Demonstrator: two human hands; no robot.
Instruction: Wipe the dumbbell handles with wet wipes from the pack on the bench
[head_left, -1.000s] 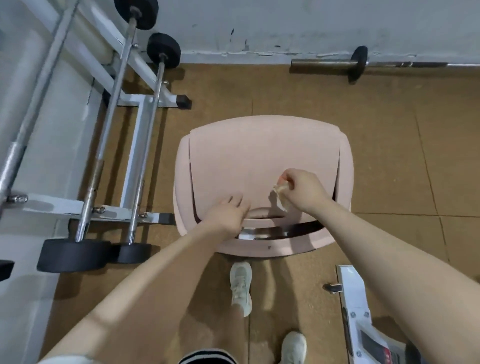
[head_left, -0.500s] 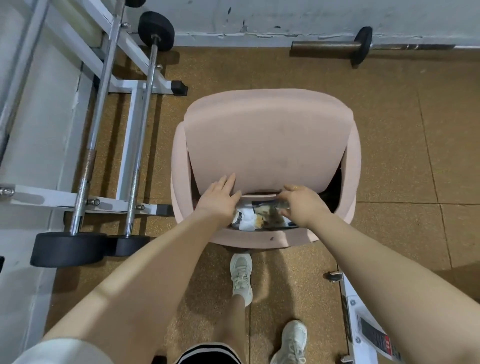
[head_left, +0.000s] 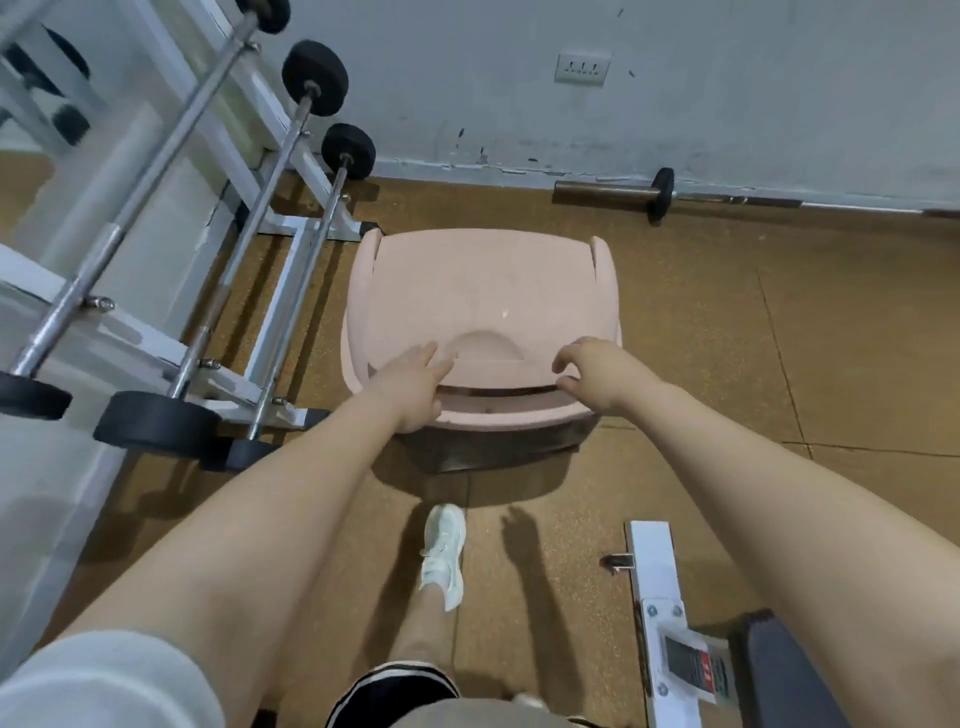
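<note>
Brown cork-like floor (head_left: 727, 364) runs up to a scuffed grey wall (head_left: 727, 104) with 1 socket plate (head_left: 582, 68). 1 pink bin (head_left: 483, 291) stands in the middle, its swing lid (head_left: 478, 296) nearly level, with a thin dark slit at the near edge. Left hand (head_left: 410, 387) lies on the bin's near-left rim, fingers straight, holding nothing. Right hand (head_left: 597, 374) hovers at the near-right rim, fingers loosely curled, empty. No wipe or pack shows. 2 barbells (head_left: 291, 244) with black plates lie on a white rack (head_left: 280, 322) left of the bin; a 3rd bar (head_left: 130, 208) crosses further left. 1 more bar (head_left: 665, 195) lies along the wall. 1 white shoe (head_left: 444, 556) stands below the bin, a white frame (head_left: 652, 571) to its right.
</note>
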